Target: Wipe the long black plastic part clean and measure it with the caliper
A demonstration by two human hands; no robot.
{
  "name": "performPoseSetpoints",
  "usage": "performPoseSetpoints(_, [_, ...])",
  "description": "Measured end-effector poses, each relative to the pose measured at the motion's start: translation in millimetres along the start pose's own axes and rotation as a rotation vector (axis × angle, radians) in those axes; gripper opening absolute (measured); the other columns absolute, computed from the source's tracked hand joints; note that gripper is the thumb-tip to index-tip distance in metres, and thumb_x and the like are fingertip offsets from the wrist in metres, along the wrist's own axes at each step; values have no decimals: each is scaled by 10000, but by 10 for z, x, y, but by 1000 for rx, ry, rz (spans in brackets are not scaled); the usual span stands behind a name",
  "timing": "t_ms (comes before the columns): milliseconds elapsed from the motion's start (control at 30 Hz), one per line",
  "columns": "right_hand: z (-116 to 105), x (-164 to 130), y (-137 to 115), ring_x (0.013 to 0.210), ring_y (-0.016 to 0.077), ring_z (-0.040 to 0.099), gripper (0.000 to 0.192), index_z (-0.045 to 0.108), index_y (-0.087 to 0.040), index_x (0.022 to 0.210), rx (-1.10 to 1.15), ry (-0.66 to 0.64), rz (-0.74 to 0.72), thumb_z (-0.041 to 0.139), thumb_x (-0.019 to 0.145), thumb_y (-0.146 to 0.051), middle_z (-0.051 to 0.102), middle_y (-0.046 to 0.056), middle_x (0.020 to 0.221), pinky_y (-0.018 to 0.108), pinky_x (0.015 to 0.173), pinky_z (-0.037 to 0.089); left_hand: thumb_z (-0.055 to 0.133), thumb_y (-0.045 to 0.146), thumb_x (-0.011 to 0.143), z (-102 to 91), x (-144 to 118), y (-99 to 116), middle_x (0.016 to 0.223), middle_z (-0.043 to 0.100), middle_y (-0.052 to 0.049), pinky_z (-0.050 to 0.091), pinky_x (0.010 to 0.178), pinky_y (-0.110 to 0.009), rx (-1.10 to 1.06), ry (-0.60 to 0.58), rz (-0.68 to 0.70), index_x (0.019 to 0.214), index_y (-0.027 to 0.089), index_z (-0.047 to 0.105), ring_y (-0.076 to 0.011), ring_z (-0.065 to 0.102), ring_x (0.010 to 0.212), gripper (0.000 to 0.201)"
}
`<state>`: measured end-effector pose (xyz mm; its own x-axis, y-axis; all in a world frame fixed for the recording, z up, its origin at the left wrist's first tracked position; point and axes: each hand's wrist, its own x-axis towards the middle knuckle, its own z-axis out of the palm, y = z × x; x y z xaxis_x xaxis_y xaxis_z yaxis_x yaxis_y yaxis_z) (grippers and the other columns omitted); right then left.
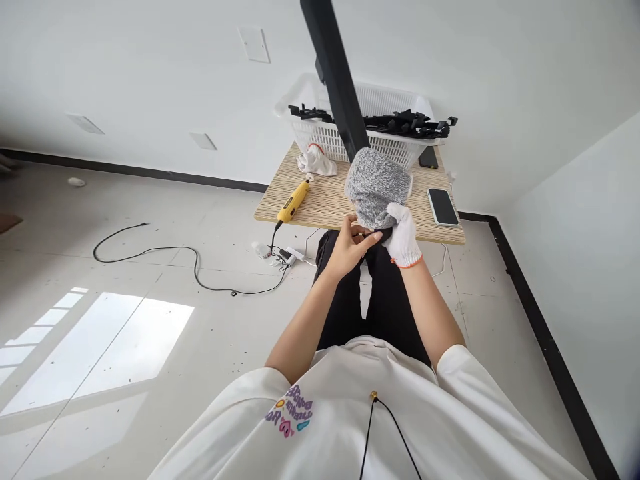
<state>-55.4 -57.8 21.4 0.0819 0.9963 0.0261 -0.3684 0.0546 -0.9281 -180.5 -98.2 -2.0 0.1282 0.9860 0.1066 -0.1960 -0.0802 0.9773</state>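
My left hand (351,248): bare, pinching a black piece (384,235) just right of the frame's centre.
My right hand (404,235): gloved, close beside, touching the grey cloth (379,183); I cannot tell its grip.
Table (327,212): yellow tool (293,202) left, white-edged phone (443,207) right.

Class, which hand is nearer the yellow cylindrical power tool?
Left. The bare left hand is right of the yellow tool in the picture; the white-gloved right hand is farther right.
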Motion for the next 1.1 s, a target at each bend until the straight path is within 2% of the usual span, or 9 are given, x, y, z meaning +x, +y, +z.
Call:
performPoseSetpoints(200, [17,-147,145,797,196,630,238,473,-244,704,-69,117,-32,608,734,-439,562,-2,694,344,767,554,623,542,869,-38,-27,-132,922,686,-56,550,764,-318,-115,-42,-4,1003,197,599,-211,675,894,370])
performPoseSetpoints(267, [-1,-194,180,675,196,596,242,433,-251,678,-184,83,0,558,780,-432,487,-9,610,348,649,545,534,535,914,-45,-58,-116,828,680,-53,555,671,-318,-144,-113,-69,915,191,609,-208,674,792,352])
performPoseSetpoints(367, [-52,-217,156,677,215,584,222,459,-259,670,-383,-35,-20,590,780,-400,484,7,612,364,628,540,618,516,871,-85,-93,-24,767,654,-31,478,480,-257,-106,-209,-115,894,196,579,-167,617,636,324])
performPoseSetpoints(467, [-60,-173,44,894,246,625,114,605,-271,837,-443,-58,-105,626,760,-351,600,46,787,389,786,555,655,532,860,-161,-107,77,774,653,-13,402,415,-228,6,-207,-97,902,198,550,-93,500,478,352])
performPoseSetpoints(533, [-21,-133,-60,1038,248,622,273,636,-275,1049,-471,-43,-185,606,782,-324,637,63,959,403,895,540,623,530,889,-222,-107,132,765,664,-10,412,445,-236,128,-130,-46,896,198,560,-82,478,452,338])
performPoseSetpoints(733, [187,-270,-316,1117,257,630,635,448,-257,1408,-719,353,-334,662,816,-344,441,135,1450,453,1005,498,585,379,916,-301,-88,252,870,715,-37,512,691,-283,447,-12,165,981,203,606,-186,659,768,188])
performPoseSetpoints(833, [287,-447,-295,1162,262,626,486,479,-255,1381,-754,187,-360,567,918,-370,569,119,1351,430,1036,483,578,249,879,-262,-76,238,877,711,-33,509,704,-279,564,-42,213,939,197,607,-184,648,775,85])
performPoseSetpoints(933, [314,-492,-186,1076,303,669,472,536,-223,1294,-739,49,-231,630,878,-425,688,125,1137,436,930,540,571,178,830,-247,-61,213,864,693,-32,500,684,-272,657,-107,228,885,198,596,-183,636,765,64])
performPoseSetpoints(1100, [209,-290,-126,868,246,700,306,633,-227,1072,-364,-99,6,667,835,-418,711,51,880,373,776,585,610,316,882,-332,-75,219,759,673,-16,503,681,-286,617,-213,114,846,204,587,-177,629,708,120])
